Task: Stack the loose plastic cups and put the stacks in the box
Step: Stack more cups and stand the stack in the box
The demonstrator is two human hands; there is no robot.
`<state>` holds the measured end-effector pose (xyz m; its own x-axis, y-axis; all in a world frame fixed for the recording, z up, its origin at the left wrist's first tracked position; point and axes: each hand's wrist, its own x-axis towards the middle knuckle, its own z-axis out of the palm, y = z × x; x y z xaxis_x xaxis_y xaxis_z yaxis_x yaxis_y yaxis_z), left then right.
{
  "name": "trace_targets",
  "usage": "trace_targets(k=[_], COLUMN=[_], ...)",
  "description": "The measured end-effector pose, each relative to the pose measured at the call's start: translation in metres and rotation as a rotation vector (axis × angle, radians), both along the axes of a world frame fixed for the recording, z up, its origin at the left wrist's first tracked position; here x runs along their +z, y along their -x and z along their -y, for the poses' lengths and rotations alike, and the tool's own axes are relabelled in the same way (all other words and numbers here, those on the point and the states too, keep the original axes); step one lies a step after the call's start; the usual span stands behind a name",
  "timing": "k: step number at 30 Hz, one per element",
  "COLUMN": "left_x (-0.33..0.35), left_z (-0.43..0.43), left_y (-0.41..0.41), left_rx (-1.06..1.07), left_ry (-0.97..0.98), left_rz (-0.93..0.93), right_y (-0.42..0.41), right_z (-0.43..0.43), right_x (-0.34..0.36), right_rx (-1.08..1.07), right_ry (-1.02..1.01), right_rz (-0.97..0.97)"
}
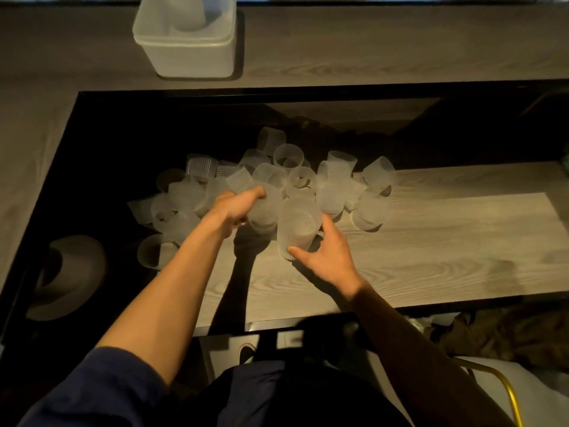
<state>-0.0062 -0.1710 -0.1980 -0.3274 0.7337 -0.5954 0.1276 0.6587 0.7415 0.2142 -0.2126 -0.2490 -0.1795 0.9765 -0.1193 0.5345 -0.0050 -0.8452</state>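
Observation:
Several frosted, ribbed plastic cups [289, 158] lie in a loose pile in the middle of a wooden table [431, 241]. My left hand [234, 208] reaches into the pile and grips one cup [264, 211] lying on its side. An upright stack of cups [297, 226] stands at the pile's near edge, and my right hand [323, 254] holds it near its base, thumb on the front. A translucent plastic box [187, 53] stands on the far counter at the upper left, with a stack of cups [187, 13] inside it.
A light brimmed hat [70, 278] lies in the dark area at the left. The wooden table surface stretches to the right. A dark cloth [508, 334] lies at the lower right, next to a yellow metal chair frame [505, 392].

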Motion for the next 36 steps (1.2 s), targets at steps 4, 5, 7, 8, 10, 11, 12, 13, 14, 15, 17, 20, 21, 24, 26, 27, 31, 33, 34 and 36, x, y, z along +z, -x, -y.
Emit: trace_targets(k=[4,5,7,8,10,11,12,13,14,15,17,20,21,24,26,27,31,33,34,36], left_x=[0.025,0.03,0.039,0.041,0.04,0.039,0.039,0.039,0.038,0.036,0.033,0.034,0.034,0.033,0.031,0.03,0.03,0.03,0.03,0.028], left_z=[0.012,0.017,0.028,0.032,0.037,0.039,0.04,0.042,0.044,0.045,0.048,0.053,0.054,0.058,0.061,0.062,0.062,0.061,0.061,0.061], left_y=[0.002,0.0,-0.004,-0.005,-0.008,-0.011,-0.013,-0.017,-0.019,-0.02,-0.018,-0.016,-0.017,-0.018,-0.019,-0.019,-0.022,-0.024,-0.024,-0.025], left_rx=[0.083,0.057,-0.086,-0.189,-0.395,-0.472,-0.523,-0.553,-0.564,-0.566,-0.573,-0.595,-0.599,-0.576,-0.56,-0.557,-0.545,-0.542,-0.545,-0.55], left_ry=[-0.211,-0.291,-0.442,-0.501,-0.549,-0.54,-0.524,-0.511,-0.511,-0.52,-0.539,-0.554,-0.561,-0.564,-0.565,-0.567,-0.564,-0.555,-0.546,-0.521], left_rz=[0.22,0.224,0.225,0.226,0.155,0.096,0.054,0.035,0.029,0.019,-0.014,-0.064,-0.055,0.066,0.11,0.119,0.168,0.189,0.199,0.212], right_y=[0.0,0.001,0.002,0.002,0.003,0.004,0.004,0.005,0.005,0.005,0.005,0.007,0.007,0.006,0.005,0.004,0.003,0.002,0.002,0.002], right_z=[0.007,0.008,0.011,0.013,0.015,0.016,0.017,0.018,0.019,0.02,0.02,0.021,0.021,0.022,0.022,0.021,0.02,0.02,0.02,0.02], right_x=[0.0,0.0,0.001,0.001,0.002,0.002,0.002,0.002,0.002,0.002,0.002,0.002,0.002,0.001,0.002,0.003,0.003,0.002,0.001,0.001], right_rx=[0.014,0.016,0.022,0.023,0.015,0.009,0.004,0.001,-0.001,-0.002,0.005,0.021,0.02,0.009,0.012,0.015,0.016,0.015,0.012,0.007], right_ry=[0.005,-0.002,-0.01,-0.01,-0.008,-0.008,-0.011,-0.017,-0.022,-0.023,-0.019,-0.023,-0.025,-0.024,-0.022,-0.02,-0.017,-0.02,-0.019,-0.012], right_rz=[-0.004,-0.004,-0.007,-0.011,-0.011,-0.003,0.004,0.007,0.005,0.004,0.012,0.019,0.018,0.02,0.026,0.027,0.034,0.035,0.031,0.016])
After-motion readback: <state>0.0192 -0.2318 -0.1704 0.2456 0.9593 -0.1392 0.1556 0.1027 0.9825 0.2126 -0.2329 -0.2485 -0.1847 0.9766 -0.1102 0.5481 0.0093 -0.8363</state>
